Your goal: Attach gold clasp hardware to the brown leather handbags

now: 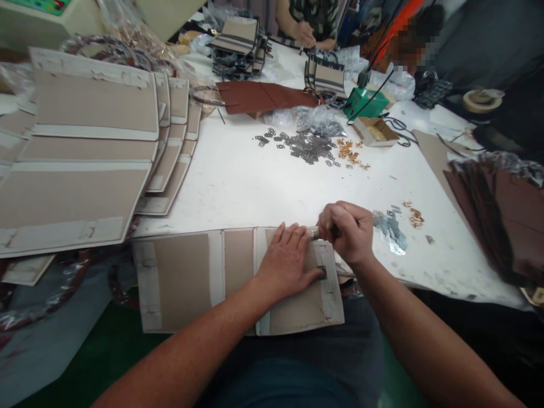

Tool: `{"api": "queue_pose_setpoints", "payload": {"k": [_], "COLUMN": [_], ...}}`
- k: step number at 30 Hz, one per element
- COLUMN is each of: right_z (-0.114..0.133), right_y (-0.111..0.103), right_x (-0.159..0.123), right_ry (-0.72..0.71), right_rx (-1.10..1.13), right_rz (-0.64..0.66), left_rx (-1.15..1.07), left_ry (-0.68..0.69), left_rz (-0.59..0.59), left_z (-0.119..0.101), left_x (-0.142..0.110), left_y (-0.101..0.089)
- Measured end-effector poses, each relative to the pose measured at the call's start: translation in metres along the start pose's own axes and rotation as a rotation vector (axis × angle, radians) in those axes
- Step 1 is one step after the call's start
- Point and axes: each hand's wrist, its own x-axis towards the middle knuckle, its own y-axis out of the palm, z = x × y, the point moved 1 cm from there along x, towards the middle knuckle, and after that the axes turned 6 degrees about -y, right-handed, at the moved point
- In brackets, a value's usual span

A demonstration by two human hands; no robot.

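A beige panel with white bands (182, 283), which looks like a bag body, lies across the near table edge and over my lap. My left hand (284, 258) rests flat on its right part, fingers stretched out and nothing gripped. Beside the left thumb sits a small dark square plate (322, 272). My right hand (348, 229) is a fist at the panel's upper right edge, closed around a tool with a short metal end (313, 233). That end points toward the left fingertips; the fist hides the rest. Loose silvery plates (391, 229) and brass-coloured fasteners (416, 218) lie to its right.
Similar panels (93, 147) are stacked at left. Dark metal plates (312, 146), gold-coloured fasteners (348, 150), a small cardboard box (374, 134) and a green box (366, 103) stand farther back. Brown pieces (505, 215) are piled right. Another person's hands (306, 35) work across the white table (229, 175).
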Motion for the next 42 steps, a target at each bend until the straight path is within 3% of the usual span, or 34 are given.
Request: {"api": "queue_pose_setpoints", "payload": {"k": [13, 19, 25, 33, 39, 42], "right_z": [-0.004, 0.002, 0.005, 0.003, 0.000, 0.001], "right_y": [-0.004, -0.015, -0.028, -0.030, -0.028, -0.028], "right_x": [-0.003, -0.020, -0.053, -0.068, -0.068, -0.068], "right_ry": [-0.029, 0.078, 0.162, 0.118, 0.107, 0.107], "right_rx": [0.079, -0.050, 0.154, 0.121, 0.068, 0.066], "right_rz": [-0.094, 0.023, -0.128, -0.168, -0.160, -0.175], "left_rx": [-0.001, 0.006, 0.011, 0.042, 0.064, 0.043], "left_ry": [0.003, -0.007, -0.004, 0.007, 0.026, 0.081], "left_rz": [-0.009, -0.016, -0.041, -0.067, -0.189, -0.182], "left_z": [-0.003, -0.004, -0.004, -0.007, -0.015, -0.022], "left_x": [0.003, 0.003, 0.002, 0.002, -0.010, -0.030], "left_y": [-0.001, 0.001, 0.004, 0.004, 0.002, 0.004]}}
